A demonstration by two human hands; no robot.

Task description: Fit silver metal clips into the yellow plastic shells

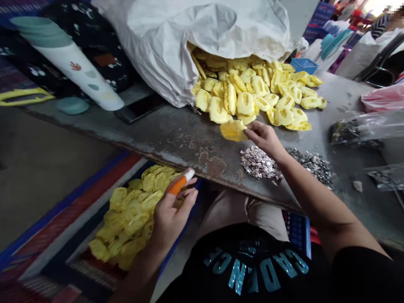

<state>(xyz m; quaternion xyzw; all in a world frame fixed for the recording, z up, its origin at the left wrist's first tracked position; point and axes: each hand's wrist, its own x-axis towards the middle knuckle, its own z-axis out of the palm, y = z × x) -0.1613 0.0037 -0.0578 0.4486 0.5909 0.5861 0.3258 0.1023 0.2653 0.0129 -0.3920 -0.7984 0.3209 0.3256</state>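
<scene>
My right hand (265,138) pinches a yellow plastic shell (232,130) by its right end, just above the table's surface. Behind it, a heap of similar yellow shells (249,94) spills from the mouth of a white woven sack (164,50). Under my right forearm lie a pile of small shiny metal pieces (259,163) and a darker pile of metal pieces (311,165). My left hand (173,212) hovers off the table edge with its fingers apart, nothing visible in it; one finger wears an orange and white cover. Below and beside it, more yellow shells (132,219) fill a crate.
A phone (140,108), a white tumbler (78,69) and a round green lid (72,105) are at the table's left. Plastic bags of dark parts (353,130) lie at the right. A blue basket (303,65) stands behind the heap; a person is in the far background.
</scene>
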